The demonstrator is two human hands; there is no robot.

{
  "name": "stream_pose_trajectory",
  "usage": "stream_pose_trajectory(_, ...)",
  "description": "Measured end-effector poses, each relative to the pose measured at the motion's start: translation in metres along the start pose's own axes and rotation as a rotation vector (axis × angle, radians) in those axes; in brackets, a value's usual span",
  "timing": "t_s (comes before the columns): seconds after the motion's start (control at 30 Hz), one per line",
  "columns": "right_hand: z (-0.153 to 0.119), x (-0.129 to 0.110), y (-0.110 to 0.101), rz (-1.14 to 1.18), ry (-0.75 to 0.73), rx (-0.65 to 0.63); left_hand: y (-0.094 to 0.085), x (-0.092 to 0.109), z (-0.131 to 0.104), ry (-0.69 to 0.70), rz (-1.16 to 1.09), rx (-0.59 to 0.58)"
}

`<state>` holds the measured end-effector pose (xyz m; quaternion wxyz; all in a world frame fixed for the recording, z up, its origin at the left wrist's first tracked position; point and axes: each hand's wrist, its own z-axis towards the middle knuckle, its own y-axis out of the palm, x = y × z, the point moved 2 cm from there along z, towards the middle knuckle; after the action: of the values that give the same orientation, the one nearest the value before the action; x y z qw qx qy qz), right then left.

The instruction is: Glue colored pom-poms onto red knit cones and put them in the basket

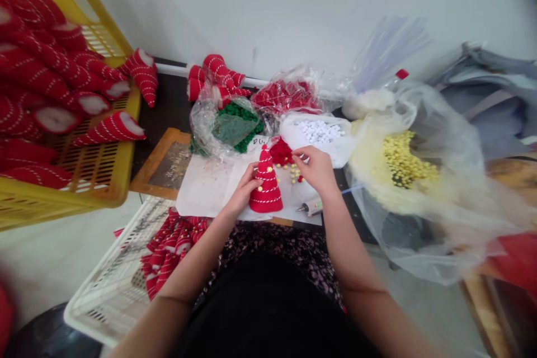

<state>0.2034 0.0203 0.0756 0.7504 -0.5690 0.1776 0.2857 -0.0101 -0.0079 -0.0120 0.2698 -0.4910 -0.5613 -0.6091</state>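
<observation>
A red stuffed cone with white stitched lines stands upright on the paper. It carries a red pom-pom at its tip and a few small yellow pom-poms on its side. My left hand is closed around the cone's left edge. To the right, my right hand has its fingertips pinched together beside a pile of red pom-poms; what they hold, if anything, is too small to make out. Loose yellow pom-poms lie below that hand. A glue gun rests under my right wrist.
Bags of green pom-poms and red pieces, plus white pom-poms, line the back. Yellow pom-poms fill a plastic bag at right. A yellow crate of cones stands left; a white basket sits lower.
</observation>
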Motion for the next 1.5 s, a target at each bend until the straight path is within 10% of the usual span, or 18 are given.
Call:
stream_pose_trajectory(0.27,0.028,0.003,0.035,-0.410,-0.040,-0.454,0.000,0.001,0.002,0.015,-0.002,0.005)
stream_pose_trajectory(0.77,0.019,0.008,0.029,-0.425,-0.001,-0.375,0.000,0.000,0.003,0.023,0.011,0.001)
stream_pose_trajectory(1.0,-0.032,-0.026,-0.017,0.355,-0.123,-0.197,0.002,0.002,0.004,0.058,0.051,0.030)
stream_pose_trajectory(1.2,-0.063,-0.050,-0.004,0.385,-0.229,-0.258,-0.003,0.001,0.006,0.118,0.129,0.037)
stream_pose_trajectory(1.5,-0.011,-0.008,-0.008,0.191,-0.084,-0.173,-0.001,0.001,0.004,0.047,0.044,0.043)
